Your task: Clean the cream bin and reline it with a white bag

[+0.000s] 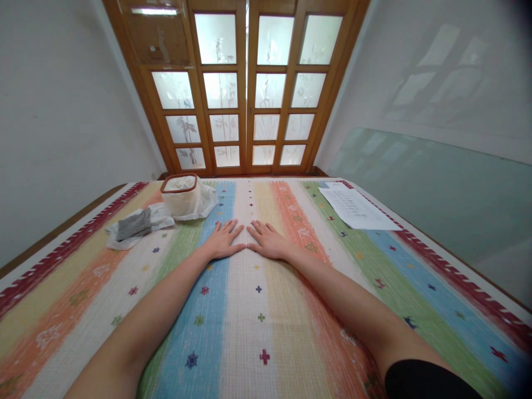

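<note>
Multicoloured striped tablecloth fabric [245, 310] lies under my left hand [223, 240] and right hand [268, 240], palms down, fingers spread, thumbs almost meeting. Leftward, a folded grey cloth [133, 224] rests on white wrapping [163, 216]; rightward, white printed sheets [353, 206]; farther left, a brown-rimmed squarish white container [179, 203].

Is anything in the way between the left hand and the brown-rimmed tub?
A little: thin white wrapping sticks out beside the tub, toward the left hand. Otherwise, only striped tablecloth shows between them.

The tablecloth [243, 332] is striped blue, cream, orange and green.
</note>
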Action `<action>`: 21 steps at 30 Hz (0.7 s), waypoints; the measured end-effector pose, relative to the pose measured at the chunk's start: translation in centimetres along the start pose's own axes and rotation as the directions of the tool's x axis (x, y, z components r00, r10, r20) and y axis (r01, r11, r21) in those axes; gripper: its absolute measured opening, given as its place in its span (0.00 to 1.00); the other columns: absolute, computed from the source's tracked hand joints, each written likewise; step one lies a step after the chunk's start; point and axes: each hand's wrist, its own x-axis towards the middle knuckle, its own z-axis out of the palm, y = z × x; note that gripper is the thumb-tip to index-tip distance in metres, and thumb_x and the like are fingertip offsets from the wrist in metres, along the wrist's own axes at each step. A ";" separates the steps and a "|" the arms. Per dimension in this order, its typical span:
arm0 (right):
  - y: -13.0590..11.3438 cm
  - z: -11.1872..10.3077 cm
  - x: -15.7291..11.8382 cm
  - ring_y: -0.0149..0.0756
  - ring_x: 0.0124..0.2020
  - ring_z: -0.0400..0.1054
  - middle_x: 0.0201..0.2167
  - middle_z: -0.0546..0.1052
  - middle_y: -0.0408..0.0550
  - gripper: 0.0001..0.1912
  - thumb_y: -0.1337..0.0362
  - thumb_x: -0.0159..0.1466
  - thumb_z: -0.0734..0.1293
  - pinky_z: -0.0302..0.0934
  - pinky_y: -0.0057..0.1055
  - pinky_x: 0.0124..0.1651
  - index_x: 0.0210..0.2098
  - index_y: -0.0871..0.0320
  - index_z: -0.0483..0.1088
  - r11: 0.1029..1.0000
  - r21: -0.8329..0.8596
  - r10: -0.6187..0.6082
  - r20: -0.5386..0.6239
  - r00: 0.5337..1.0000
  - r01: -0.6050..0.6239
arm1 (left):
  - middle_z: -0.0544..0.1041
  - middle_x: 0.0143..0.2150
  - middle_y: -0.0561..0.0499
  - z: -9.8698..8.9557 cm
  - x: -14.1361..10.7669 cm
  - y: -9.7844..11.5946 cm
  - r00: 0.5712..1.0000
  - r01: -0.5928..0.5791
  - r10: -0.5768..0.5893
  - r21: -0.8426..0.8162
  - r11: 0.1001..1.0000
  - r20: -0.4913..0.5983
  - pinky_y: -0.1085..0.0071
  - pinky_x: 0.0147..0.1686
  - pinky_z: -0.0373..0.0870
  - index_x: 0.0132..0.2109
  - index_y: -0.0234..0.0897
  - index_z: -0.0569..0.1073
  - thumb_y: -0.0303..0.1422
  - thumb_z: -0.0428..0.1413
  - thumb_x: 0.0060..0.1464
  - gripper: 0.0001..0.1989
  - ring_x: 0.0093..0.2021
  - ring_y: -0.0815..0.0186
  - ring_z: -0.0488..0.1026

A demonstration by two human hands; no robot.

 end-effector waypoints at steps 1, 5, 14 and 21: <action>0.0 0.0 0.0 0.56 0.79 0.41 0.78 0.48 0.62 0.45 0.34 0.73 0.51 0.39 0.59 0.78 0.78 0.58 0.51 1.000 0.002 0.000 -0.008 1.000 0.000 | 0.48 0.81 0.41 0.0 0.0 0.0 1.000 0.002 -0.002 0.000 1.000 -0.002 0.39 0.74 0.39 0.78 0.46 0.53 0.64 0.43 0.65 0.43 0.80 0.45 0.44; 0.0 0.1 0.0 0.55 0.79 0.42 0.78 0.49 0.59 0.43 0.36 0.73 0.53 0.39 0.58 0.78 0.77 0.55 0.52 1.000 0.010 0.004 -0.012 1.000 -0.004 | 0.49 0.80 0.42 -0.1 0.0 0.0 1.000 0.001 -0.001 -0.005 1.000 -0.012 0.39 0.74 0.40 0.77 0.47 0.55 0.61 0.45 0.66 0.41 0.80 0.46 0.45; 0.1 0.0 -0.1 0.55 0.79 0.42 0.78 0.49 0.60 0.43 0.36 0.73 0.54 0.39 0.57 0.77 0.77 0.56 0.53 1.000 0.013 0.011 -0.004 1.000 -0.011 | 0.49 0.80 0.43 -0.2 0.0 0.0 1.000 0.006 -0.006 -0.019 1.000 -0.002 0.39 0.74 0.41 0.77 0.48 0.56 0.58 0.44 0.68 0.38 0.80 0.46 0.46; 0.0 -0.1 0.0 0.55 0.79 0.42 0.78 0.49 0.60 0.43 0.36 0.73 0.53 0.40 0.58 0.77 0.77 0.55 0.53 1.000 0.013 0.012 0.004 1.000 -0.012 | 0.48 0.81 0.43 -0.1 0.0 -0.1 1.000 0.003 -0.003 -0.012 1.000 0.011 0.39 0.74 0.39 0.78 0.48 0.54 0.58 0.43 0.68 0.38 0.80 0.46 0.44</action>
